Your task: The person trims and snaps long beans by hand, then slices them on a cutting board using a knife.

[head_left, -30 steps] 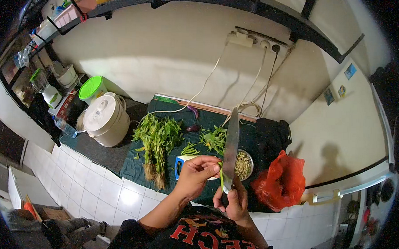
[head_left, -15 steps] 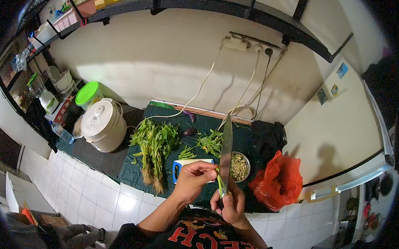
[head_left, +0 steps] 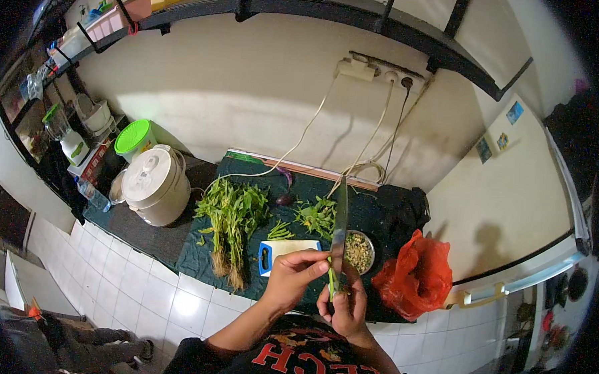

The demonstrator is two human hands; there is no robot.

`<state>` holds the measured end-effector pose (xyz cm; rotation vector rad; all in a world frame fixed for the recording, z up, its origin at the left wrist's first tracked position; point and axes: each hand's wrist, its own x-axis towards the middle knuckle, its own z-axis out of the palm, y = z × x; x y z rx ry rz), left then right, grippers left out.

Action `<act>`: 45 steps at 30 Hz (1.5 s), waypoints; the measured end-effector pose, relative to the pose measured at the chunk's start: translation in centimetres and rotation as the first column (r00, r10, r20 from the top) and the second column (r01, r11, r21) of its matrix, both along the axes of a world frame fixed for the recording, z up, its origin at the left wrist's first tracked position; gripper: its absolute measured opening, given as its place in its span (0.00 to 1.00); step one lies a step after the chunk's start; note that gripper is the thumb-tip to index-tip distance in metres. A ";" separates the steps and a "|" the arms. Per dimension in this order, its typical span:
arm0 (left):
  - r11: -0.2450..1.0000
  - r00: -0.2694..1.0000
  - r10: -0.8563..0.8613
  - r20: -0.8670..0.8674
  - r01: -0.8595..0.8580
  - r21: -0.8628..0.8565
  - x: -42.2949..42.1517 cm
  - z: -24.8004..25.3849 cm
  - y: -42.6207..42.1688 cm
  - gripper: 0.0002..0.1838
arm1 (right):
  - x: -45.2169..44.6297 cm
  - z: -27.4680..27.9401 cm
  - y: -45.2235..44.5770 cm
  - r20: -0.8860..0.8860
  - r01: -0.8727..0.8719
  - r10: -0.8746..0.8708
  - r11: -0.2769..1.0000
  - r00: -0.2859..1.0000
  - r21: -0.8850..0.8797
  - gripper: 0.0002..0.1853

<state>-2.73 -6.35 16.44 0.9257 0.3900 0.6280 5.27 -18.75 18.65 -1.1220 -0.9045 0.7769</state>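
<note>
Spreading widest, one dark cloth (head_left: 204, 262) bears one greens bunch (head_left: 235, 201) and one leaf pile (head_left: 317, 216); one red bag (head_left: 416, 275) stands at its right end. The left hand (head_left: 293, 275) blocks part of one board (head_left: 300, 246). The right hand (head_left: 347, 309) is closed round one knife (head_left: 340, 219), tip up, near one bowl (head_left: 373, 253). Pinched in the left hand, one stalk (head_left: 331, 282), perhaps a bean, lies at the blade.

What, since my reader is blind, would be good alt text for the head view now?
A person's left hand pinches a green stalk beside a large knife in the right hand. The dark-covered table below holds rooted leafy greens, a cutting board, a bowl of small pieces and a red plastic bag.
</note>
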 end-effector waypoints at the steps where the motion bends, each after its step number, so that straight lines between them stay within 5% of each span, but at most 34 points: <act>1: 1.000 1.000 0.001 0.001 -0.001 0.000 -0.1 0.2 0.0 0.11 | 0.0 0.1 0.0 -0.026 -0.002 0.002 1.000 1.000 -0.014 0.35; 9: 0.992 1.000 0.015 0.026 -0.018 0.125 -0.2 0.7 -0.5 0.09 | 0.1 -0.9 0.1 -0.024 0.015 -0.015 1.000 1.000 0.014 0.34; 21: 0.995 0.996 0.083 -0.032 -0.081 0.051 0.1 -0.6 -1.2 0.12 | 0.4 -1.5 0.6 -0.045 0.059 -0.061 0.998 0.997 -0.035 0.22; 25: 0.984 0.996 0.082 -0.031 -0.076 0.164 0.4 -1.0 -0.6 0.14 | 1.2 -2.9 1.6 0.125 0.161 -0.151 0.984 0.981 -0.075 0.18; 27: 0.988 0.999 0.048 0.002 -0.048 0.148 0.1 -0.7 -0.3 0.15 | 1.5 -2.6 2.6 0.401 0.301 -0.260 0.953 0.878 -0.041 0.20; 31: 0.999 0.998 -0.053 -0.028 0.052 -0.015 -0.5 -1.5 0.6 0.17 | 1.3 -2.5 3.7 0.459 0.329 -0.316 0.943 0.830 0.055 0.19; 36: 0.962 0.990 -0.140 0.025 0.142 -0.232 -0.9 -3.4 2.7 0.18 | 1.8 -3.3 4.3 0.475 0.237 -0.135 0.958 0.870 -0.161 0.20; 39: 0.914 0.978 -0.187 0.092 0.208 -0.348 -0.3 -4.6 2.7 0.19 | 1.3 -5.0 5.0 0.268 0.190 -0.133 0.961 0.954 -0.200 0.20; 41: 0.882 0.977 -0.193 0.097 0.215 -0.420 0.4 -8.2 2.9 0.20 | 1.3 -6.3 5.1 -0.027 0.084 -0.099 0.938 0.995 -0.336 0.19; 45: 0.752 0.992 -0.122 0.014 0.102 -0.651 0.9 -13.4 2.2 0.18 | 1.6 -10.9 4.9 -0.233 0.029 -0.161 0.874 0.959 -0.485 0.19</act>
